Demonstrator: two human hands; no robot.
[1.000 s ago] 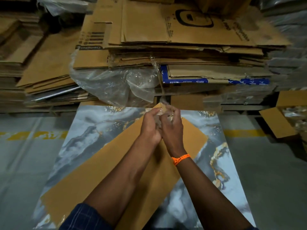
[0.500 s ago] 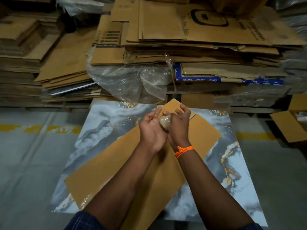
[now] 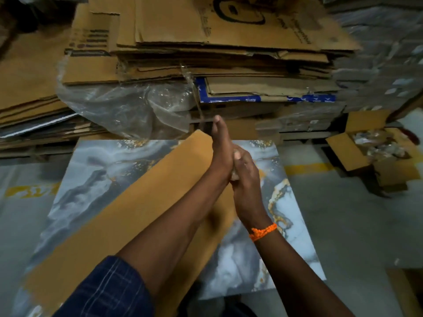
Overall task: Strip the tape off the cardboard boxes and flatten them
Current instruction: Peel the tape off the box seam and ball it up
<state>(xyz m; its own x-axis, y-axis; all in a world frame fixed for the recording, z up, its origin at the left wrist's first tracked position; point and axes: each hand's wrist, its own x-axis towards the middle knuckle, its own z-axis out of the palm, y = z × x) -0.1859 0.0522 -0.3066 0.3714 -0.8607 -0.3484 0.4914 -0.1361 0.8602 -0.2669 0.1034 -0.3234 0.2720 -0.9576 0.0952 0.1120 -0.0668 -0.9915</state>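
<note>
A flattened brown cardboard box (image 3: 109,216) lies diagonally on a marble-patterned slab (image 3: 96,170) on the floor. Above its far end my two hands meet palm to palm. My left hand (image 3: 219,152) has its fingers straight and pointing away from me, and presses against the right one. My right hand (image 3: 247,181), with an orange band at the wrist, curls round a small crumpled wad of clear tape (image 3: 234,177). Only slivers of the wad show between the palms.
A tall stack of flattened cardboard (image 3: 229,53) stands just beyond the slab, with a clear plastic bag (image 3: 128,106) slumped against it. An open box holding crumpled plastic (image 3: 375,149) sits on the floor at right. More cardboard piles (image 3: 29,88) lie at left.
My left hand has straightened its fingers and slid forward over the right palm, squeezing the tape wad between the hands. The view has shifted closer to the stack.
</note>
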